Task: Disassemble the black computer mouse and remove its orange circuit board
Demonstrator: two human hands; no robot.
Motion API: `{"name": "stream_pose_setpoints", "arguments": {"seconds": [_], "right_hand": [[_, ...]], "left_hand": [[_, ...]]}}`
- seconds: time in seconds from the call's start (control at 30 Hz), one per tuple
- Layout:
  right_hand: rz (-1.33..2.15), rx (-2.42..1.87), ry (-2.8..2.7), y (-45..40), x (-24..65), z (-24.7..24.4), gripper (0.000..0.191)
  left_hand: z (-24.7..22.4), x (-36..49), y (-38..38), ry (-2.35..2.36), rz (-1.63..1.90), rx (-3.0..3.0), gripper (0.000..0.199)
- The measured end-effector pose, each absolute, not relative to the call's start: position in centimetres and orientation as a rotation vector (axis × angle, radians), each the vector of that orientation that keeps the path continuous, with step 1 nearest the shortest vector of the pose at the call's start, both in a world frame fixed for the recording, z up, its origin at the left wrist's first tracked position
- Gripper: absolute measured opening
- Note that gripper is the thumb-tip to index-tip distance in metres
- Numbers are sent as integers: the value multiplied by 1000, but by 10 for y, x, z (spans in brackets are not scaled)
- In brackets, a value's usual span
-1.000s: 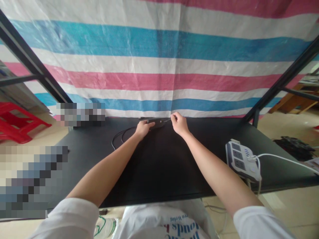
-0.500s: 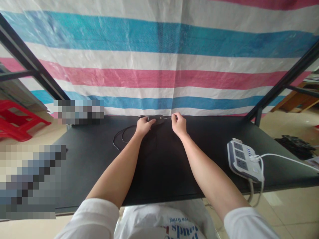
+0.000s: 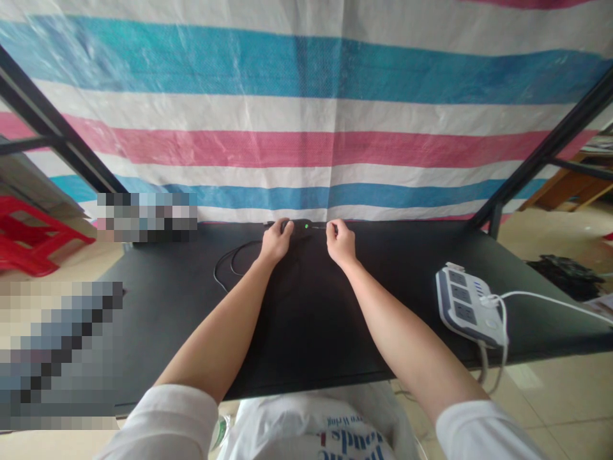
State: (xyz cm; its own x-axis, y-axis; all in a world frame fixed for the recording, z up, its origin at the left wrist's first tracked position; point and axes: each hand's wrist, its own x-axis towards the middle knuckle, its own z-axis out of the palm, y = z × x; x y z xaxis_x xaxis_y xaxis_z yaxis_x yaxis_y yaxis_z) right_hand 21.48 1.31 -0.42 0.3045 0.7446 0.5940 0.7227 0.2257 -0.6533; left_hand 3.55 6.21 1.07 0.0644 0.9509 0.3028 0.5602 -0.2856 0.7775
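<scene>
At the far edge of the black table (image 3: 306, 319), my left hand (image 3: 278, 239) is closed around a small black device (image 3: 300, 226). A green light shows on the device. My right hand (image 3: 341, 241), a short way to the right, has its fingers curled in a pinch. Between the device and these fingers runs a thin, pale metallic piece (image 3: 319, 227); its right end is hidden in the pinch. A thin black cord (image 3: 221, 262) loops on the table left of my left hand. The device's exact kind cannot be made out.
A white power strip (image 3: 472, 306) with plugged-in white cables lies on the right of the table. Behind the table hangs a striped plastic sheet (image 3: 230, 147). Black frame posts (image 3: 541, 153) rise on both sides. A red stool (image 3: 33, 236) stands at left; blurred patches hide things there.
The light on the device has turned from whitish to green. My left thumb has shifted on the device. My right hand has stayed pinched; the view has tilted slightly.
</scene>
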Motion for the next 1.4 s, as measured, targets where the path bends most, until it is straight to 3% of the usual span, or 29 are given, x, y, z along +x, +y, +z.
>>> {"name": "stream_pose_setpoints", "arguments": {"seconds": [0.27,0.43,0.83,1.1,1.4], "right_hand": [[54,-1473,-1427,14,214,-7,24],[55,-1523,-1359,14,214,-5,19],[102,-1513,-1333,16,218,-6,19],[124,-1503,-1290,21,221,-12,20],[44,-1526,-1356,21,221,-13,19]], "left_hand": [[13,35,60,1550,1173,1861,41],[13,33,56,1507,1125,1810,56],[11,35,57,1501,1205,1986,40],[8,35,63,1578,1196,1953,53],[11,30,65,1545,1139,1930,48]]}}
